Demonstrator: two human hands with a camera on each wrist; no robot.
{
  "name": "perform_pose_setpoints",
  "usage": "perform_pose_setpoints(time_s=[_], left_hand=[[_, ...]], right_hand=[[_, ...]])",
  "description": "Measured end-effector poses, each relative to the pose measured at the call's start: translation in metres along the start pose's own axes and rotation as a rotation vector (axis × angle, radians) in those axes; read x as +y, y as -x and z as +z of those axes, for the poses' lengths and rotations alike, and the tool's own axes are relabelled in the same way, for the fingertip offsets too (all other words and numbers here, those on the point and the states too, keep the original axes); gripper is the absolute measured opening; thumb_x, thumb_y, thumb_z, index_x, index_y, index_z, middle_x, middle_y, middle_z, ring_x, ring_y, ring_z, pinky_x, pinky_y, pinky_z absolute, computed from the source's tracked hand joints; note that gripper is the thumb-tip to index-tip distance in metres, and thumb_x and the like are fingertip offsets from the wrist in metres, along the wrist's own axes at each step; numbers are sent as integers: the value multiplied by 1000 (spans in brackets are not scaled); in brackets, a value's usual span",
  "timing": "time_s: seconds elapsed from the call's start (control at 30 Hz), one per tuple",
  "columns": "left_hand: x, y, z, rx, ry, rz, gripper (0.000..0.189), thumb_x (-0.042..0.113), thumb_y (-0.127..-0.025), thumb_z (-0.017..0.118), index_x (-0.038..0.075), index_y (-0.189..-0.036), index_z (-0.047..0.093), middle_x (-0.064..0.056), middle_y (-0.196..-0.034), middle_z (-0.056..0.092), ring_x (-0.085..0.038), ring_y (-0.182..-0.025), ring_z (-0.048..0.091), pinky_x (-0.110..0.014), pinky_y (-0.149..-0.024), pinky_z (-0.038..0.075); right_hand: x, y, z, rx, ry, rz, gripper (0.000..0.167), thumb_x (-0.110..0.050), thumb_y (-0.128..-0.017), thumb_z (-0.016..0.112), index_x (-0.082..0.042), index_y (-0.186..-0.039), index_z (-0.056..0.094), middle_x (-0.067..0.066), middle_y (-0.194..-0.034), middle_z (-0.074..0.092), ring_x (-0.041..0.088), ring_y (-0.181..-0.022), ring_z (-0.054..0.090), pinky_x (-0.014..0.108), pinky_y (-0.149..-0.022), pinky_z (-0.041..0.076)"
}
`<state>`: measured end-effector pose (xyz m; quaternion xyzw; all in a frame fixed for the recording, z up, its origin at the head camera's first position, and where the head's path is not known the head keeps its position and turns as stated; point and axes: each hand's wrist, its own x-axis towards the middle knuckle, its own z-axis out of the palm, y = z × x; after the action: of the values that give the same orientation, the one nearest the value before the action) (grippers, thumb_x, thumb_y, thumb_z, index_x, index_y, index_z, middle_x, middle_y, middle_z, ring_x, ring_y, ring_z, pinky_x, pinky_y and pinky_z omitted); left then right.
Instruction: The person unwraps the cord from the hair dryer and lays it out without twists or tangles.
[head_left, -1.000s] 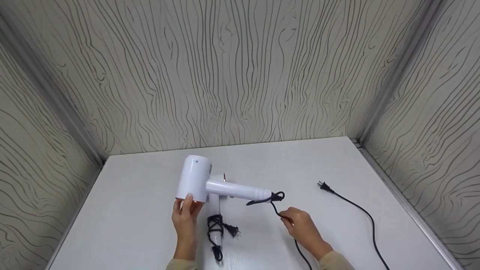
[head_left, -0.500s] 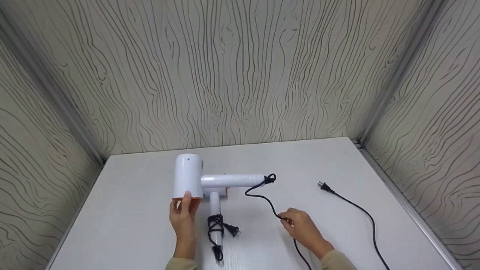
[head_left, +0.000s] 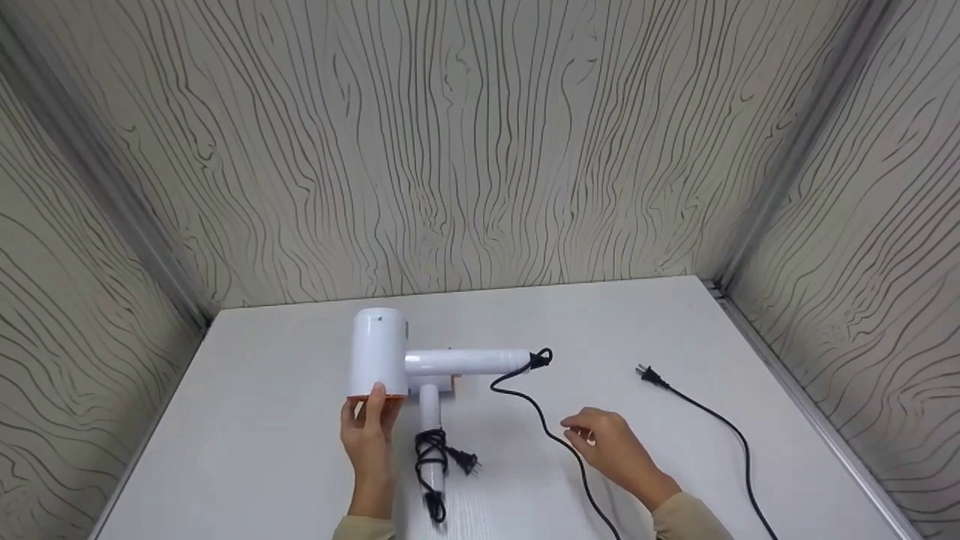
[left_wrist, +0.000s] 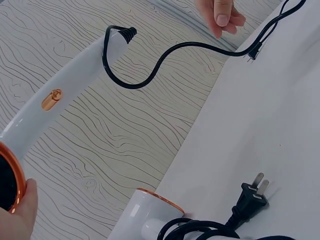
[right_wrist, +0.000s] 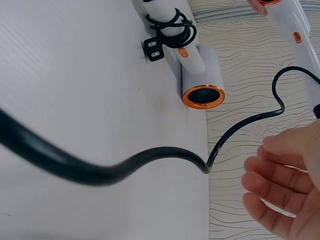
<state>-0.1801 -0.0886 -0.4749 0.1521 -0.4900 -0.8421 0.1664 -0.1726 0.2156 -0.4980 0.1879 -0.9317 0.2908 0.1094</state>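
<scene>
White hair dryer point(head_left: 377, 352) held above the table point(head_left: 255, 427), blocking part of a 2nd dryer point(head_left: 430, 407); the held one's black cord point(right_wrist: 95, 174) exits the head view's bottom edge. Left hand point(head_left: 369, 442) grips its orange rim point(left_wrist: 20, 175) from below; right hand point(head_left: 615, 450), fingers loosely bent, free beside the cord.

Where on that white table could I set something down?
A broad bare patch of table lies between the left hand and the table's left edge. Another lies at back right, bounded by the held dryer, back wall and far-right plug. The middle is crowded: second dryer, its wrapped cord, and the held dryer overlapping in the head view.
</scene>
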Motion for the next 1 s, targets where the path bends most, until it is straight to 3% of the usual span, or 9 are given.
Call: perform_pose_setpoints(time_s=[0.17,0.43,0.7,1.0], left_hand=[[-1,2,2,-1,14,5,34,14,-96,53,2,-124,38,2,-105,54,-2,-85,65,-13,-83,56],[-6,6,7,-12,-41,-9,39,17,-96,52,0,-127,35,-3,-112,52,-1,-87,65,-13,-85,56],[-7,5,9,-29,-36,7,39,12,-95,53,1,-127,35,-4,-114,53,-2,-91,65,-14,-85,56],[-6,-3,7,-25,-84,46,40,9,-92,59,5,-125,37,-5,-119,53,-2,-94,63,-13,-87,55]], right_hand=[[-9,-5,1,24,7,4,12,-3,-83,69,-5,-93,74,-2,-78,69,3,-70,60,16,-61,52],[-21,-17,9,77,1,36,11,-9,-81,74,-3,-90,73,0,-76,69,6,-69,62,17,-61,53],[-20,-16,14,100,-17,42,9,0,-79,73,-5,-85,71,1,-77,69,6,-70,62,16,-62,55],[-13,-8,10,259,-89,-29,14,8,-76,73,-4,-84,70,-2,-72,66,3,-65,60,16,-58,53]])
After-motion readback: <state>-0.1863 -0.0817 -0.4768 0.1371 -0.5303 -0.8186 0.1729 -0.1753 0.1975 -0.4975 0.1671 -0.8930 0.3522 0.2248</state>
